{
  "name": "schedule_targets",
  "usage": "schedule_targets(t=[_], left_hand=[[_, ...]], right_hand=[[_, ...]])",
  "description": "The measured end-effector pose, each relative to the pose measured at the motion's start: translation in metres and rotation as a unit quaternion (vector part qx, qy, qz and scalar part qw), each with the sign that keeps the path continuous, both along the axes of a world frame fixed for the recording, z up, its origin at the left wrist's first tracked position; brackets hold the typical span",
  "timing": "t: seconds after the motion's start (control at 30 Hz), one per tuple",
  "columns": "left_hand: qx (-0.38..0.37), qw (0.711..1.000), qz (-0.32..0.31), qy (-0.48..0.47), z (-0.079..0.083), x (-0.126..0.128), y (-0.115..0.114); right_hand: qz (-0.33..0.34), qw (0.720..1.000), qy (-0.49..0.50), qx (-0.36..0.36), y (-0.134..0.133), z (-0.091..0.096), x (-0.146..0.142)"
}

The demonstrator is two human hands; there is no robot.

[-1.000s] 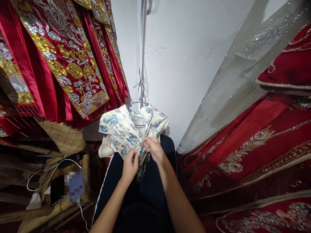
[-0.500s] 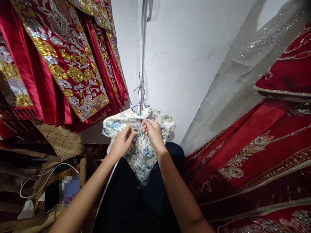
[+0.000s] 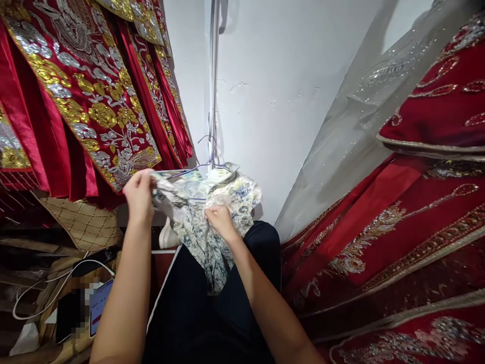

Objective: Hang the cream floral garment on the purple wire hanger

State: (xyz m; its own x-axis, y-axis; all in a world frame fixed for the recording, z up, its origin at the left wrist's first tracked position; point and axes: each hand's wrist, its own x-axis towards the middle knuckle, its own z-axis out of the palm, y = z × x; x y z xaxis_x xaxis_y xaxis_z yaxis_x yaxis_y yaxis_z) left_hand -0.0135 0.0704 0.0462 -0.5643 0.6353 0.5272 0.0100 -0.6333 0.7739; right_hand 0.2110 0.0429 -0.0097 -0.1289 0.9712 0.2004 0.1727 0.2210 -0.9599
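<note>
A short floral blouse (image 3: 238,194), white with blue and yellow print, hangs on a purple wire hanger (image 3: 213,157) over my lap. Its front is spread apart, and part of the hanger shows inside. My left hand (image 3: 139,192) is closed on the blouse's left side and holds it out wide to the left. With closed fingers, my right hand (image 3: 220,218) pinches the front edge near the middle. The lower part of the blouse drapes between my dark-trousered knees (image 3: 261,242).
Red garments with gold and silver embroidery (image 3: 102,116) hang at left. Beaded red garments (image 3: 401,202) and a sheer sparkly veil (image 3: 341,116) hang at right. A metal pole (image 3: 213,76) stands by the white wall. Lower left are a phone (image 3: 99,306) and a white cable (image 3: 56,280).
My left hand has moved left and up, pulling that side of the blouse outward. My right hand has dropped slightly along the front edge. The blouse front has spread apart.
</note>
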Motion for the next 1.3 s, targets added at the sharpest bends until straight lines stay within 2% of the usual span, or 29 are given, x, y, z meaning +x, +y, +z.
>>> schedule_targets(t=[0.07,0.13,0.23,0.3,0.37,0.47,0.57,0.67,0.73,0.8,0.9,0.97,1.03,1.1,1.2,1.3], left_hand=[[-0.088,0.984,-0.047,-0.145,-0.026,-0.025,0.007],[-0.161,0.967,-0.074,-0.182,-0.059,-0.029,0.008],[-0.17,0.972,-0.055,-0.155,-0.105,-0.002,0.001],[-0.153,0.979,-0.037,-0.13,-0.12,0.022,-0.003],[-0.123,0.986,-0.021,-0.112,-0.117,0.037,-0.005],[-0.028,0.997,-0.014,-0.072,-0.082,0.034,-0.002],[0.041,0.999,-0.026,0.015,-0.041,0.008,0.012],[0.053,0.997,-0.061,-0.001,-0.021,-0.026,0.033],[0.032,0.993,-0.102,-0.048,-0.023,-0.047,0.043],[-0.035,0.986,-0.148,-0.063,-0.033,-0.058,0.046],[-0.136,0.972,-0.192,-0.026,-0.05,-0.053,0.042],[-0.135,0.98,-0.146,0.029,-0.056,-0.036,0.039],[-0.097,0.988,-0.053,0.107,-0.059,-0.018,0.041],[-0.076,0.98,0.01,0.186,-0.059,-0.005,0.046],[-0.098,0.971,0.018,0.218,-0.061,0.001,0.054],[-0.107,0.984,0.002,0.14,-0.066,-0.003,0.056]], right_hand=[[0.053,0.998,0.025,-0.035,-0.008,-0.016,-0.004],[0.098,0.992,0.058,-0.054,-0.02,-0.028,-0.004],[0.091,0.987,0.112,-0.068,-0.04,-0.037,0.006],[0.069,0.984,0.146,-0.071,-0.05,-0.038,0.02],[0.057,0.983,0.159,-0.068,-0.057,-0.037,0.036],[0.03,0.986,0.152,-0.062,-0.062,-0.033,0.051],[0.034,0.986,0.149,-0.063,-0.066,-0.03,0.044],[0.08,0.986,0.132,-0.068,-0.068,-0.027,0.025],[0.105,0.985,0.12,-0.067,-0.066,-0.025,0.012],[0.126,0.984,0.106,-0.06,-0.062,-0.021,0.003],[0.144,0.986,0.074,-0.049,-0.056,-0.015,-0.004],[0.14,0.988,0.056,-0.046,-0.058,-0.012,-0.004],[0.142,0.987,0.049,-0.048,-0.065,-0.01,-0.002],[0.15,0.986,0.044,-0.055,-0.072,-0.009,0.002],[0.143,0.987,0.046,-0.061,-0.079,-0.01,0.009],[0.116,0.99,0.057,-0.059,-0.077,-0.013,0.013]])
